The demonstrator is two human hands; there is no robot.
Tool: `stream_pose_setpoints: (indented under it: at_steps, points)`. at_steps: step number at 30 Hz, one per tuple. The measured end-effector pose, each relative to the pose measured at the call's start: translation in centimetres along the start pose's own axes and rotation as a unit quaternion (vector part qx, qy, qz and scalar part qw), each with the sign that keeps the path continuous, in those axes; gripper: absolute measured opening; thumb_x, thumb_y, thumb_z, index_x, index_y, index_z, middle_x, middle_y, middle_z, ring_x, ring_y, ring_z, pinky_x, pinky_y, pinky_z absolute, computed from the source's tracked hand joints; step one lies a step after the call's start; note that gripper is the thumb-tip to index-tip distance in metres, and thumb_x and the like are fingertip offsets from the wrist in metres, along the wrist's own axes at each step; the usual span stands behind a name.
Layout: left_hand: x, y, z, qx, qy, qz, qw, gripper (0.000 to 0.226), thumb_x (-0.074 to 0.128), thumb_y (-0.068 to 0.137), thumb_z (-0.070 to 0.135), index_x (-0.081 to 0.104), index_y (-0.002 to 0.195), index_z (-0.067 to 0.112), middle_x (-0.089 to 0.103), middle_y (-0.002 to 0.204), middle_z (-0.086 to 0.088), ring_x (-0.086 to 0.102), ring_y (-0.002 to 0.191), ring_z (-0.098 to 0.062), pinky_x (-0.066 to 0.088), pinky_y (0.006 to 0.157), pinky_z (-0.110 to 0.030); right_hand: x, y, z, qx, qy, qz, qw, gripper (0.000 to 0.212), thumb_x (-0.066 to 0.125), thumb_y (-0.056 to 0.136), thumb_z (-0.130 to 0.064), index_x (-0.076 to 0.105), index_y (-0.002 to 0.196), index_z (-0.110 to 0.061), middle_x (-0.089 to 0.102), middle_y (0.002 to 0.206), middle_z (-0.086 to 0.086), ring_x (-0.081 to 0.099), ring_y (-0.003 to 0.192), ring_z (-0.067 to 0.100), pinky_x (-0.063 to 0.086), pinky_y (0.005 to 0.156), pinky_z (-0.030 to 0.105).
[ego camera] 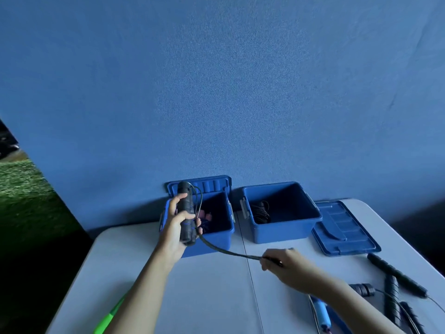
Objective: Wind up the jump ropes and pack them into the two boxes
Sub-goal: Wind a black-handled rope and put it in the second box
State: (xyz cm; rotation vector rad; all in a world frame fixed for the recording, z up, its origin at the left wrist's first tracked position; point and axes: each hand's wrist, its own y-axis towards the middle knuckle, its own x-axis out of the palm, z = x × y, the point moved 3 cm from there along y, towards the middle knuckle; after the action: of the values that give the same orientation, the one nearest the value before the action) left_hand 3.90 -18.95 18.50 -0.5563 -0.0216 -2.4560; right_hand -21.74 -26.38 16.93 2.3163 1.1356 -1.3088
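My left hand (pixel 177 222) grips a pair of black jump rope handles (pixel 186 213), held upright in front of the left blue box (pixel 216 237). A black rope (pixel 226 250) runs from the handles down to my right hand (pixel 281 263), which pinches it above the table. A thin loop of rope arcs beside the handles' top. The left box holds something pink and blue, partly hidden by my hand. The right blue box (pixel 284 227) holds a coiled black rope (pixel 261 210).
A blue lid (pixel 344 230) lies flat right of the right box; another lid (pixel 207 185) stands behind the left box against the blue wall. More black-handled ropes (pixel 395 285) and a blue-handled one (pixel 321 312) lie at the table's right. A green object (pixel 108 319) sits bottom left.
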Motion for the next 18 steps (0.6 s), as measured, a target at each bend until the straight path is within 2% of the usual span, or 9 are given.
stream_pose_setpoints:
  at_steps: [1,4,6,8,11,13,15,16,18]
  points:
    - [0.0,0.1,0.0,0.005,0.004,0.019,1.000,0.051,0.039,0.083,-0.008,0.057,0.105,0.035,0.051,0.080,-0.015,0.048,0.056,-0.023,0.044,0.051,-0.030,0.0,-0.3,-0.5,-0.011,0.003,-0.007,1.000,0.023,0.045,0.090,-0.043,0.055,0.076,-0.030,0.054,0.058,-0.018,0.043,0.050,0.007,0.035,0.053,0.026]
    - [0.0,0.7,0.2,0.044,0.032,0.088,0.995,0.049,0.040,0.084,-0.006,0.057,0.095,0.037,0.048,0.076,-0.013,0.041,0.048,-0.018,0.036,0.045,-0.023,-0.4,-1.5,-3.0,-0.043,-0.017,-0.033,0.998,0.019,0.046,0.093,-0.039,0.053,0.080,-0.028,0.055,0.062,-0.007,0.045,0.056,0.005,0.035,0.052,0.013]
    - [-0.3,0.9,0.9,0.093,0.088,0.121,0.984,0.048,0.041,0.084,-0.007,0.056,0.094,0.037,0.046,0.069,-0.010,0.039,0.045,-0.016,0.034,0.041,-0.020,-0.5,-2.8,-4.3,-0.039,-0.029,-0.068,0.996,0.017,0.045,0.095,-0.038,0.051,0.079,-0.034,0.053,0.054,-0.013,0.047,0.054,-0.001,0.036,0.062,0.002]
    - [-0.9,1.2,2.1,0.141,0.149,0.134,0.970,0.048,0.043,0.084,-0.007,0.056,0.095,0.038,0.046,0.068,-0.008,0.040,0.045,-0.014,0.035,0.041,-0.020,-0.5,-4.1,-5.3,-0.036,0.000,-0.113,0.993,0.019,0.045,0.095,-0.035,0.053,0.077,-0.033,0.053,0.047,-0.020,0.050,0.051,-0.002,0.037,0.063,0.005]
    - [-3.4,1.7,4.5,0.194,0.241,0.164,0.937,0.041,0.050,0.080,0.002,0.056,0.097,0.039,0.048,0.070,-0.009,0.041,0.051,-0.020,0.038,0.050,-0.029,-0.9,-5.4,-4.5,-0.039,0.017,-0.104,0.994,0.023,0.043,0.095,-0.038,0.052,0.075,-0.034,0.053,0.056,-0.015,0.049,0.053,-0.002,0.034,0.071,0.005]
    - [-5.8,2.2,5.7,0.243,0.354,0.184,0.884,0.036,0.051,0.073,0.015,0.056,0.099,0.039,0.050,0.072,-0.009,0.042,0.054,-0.024,0.041,0.056,-0.032,-1.5,-5.9,-3.4,-0.054,-0.020,-0.066,0.996,0.026,0.037,0.094,-0.051,0.052,0.080,-0.037,0.050,0.063,-0.014,0.050,0.066,0.002,0.036,0.073,0.012]
    - [-7.3,2.5,6.1,0.261,0.480,0.168,0.821,0.033,0.052,0.074,0.026,0.055,0.102,0.041,0.049,0.071,-0.008,0.045,0.055,-0.025,0.040,0.056,-0.032,-2.4,-6.2,-2.6,-0.091,-0.074,-0.014,0.993,0.042,0.022,0.088,-0.069,0.048,0.087,-0.036,0.049,0.068,-0.013,0.050,0.078,0.011,0.033,0.074,0.020]
    - [-7.2,2.5,5.9,0.265,0.533,0.139,0.791,0.029,0.054,0.078,0.033,0.054,0.106,0.043,0.050,0.073,-0.007,0.049,0.059,-0.025,0.042,0.059,-0.032,-3.0,-6.4,-2.8,-0.116,-0.089,0.015,0.989,0.045,0.019,0.088,-0.068,0.048,0.091,-0.035,0.050,0.073,-0.013,0.050,0.079,0.011,0.035,0.071,0.022]
    - [-6.8,1.8,4.7,0.271,0.620,0.034,0.736,0.028,0.045,0.088,0.052,0.055,0.114,0.048,0.050,0.082,-0.004,0.055,0.072,-0.021,0.047,0.071,-0.033,-4.7,-6.1,-3.5,-0.158,-0.095,0.066,0.981,0.037,0.026,0.090,-0.057,0.051,0.094,-0.030,0.055,0.079,-0.012,0.053,0.075,0.010,0.041,0.066,0.024]
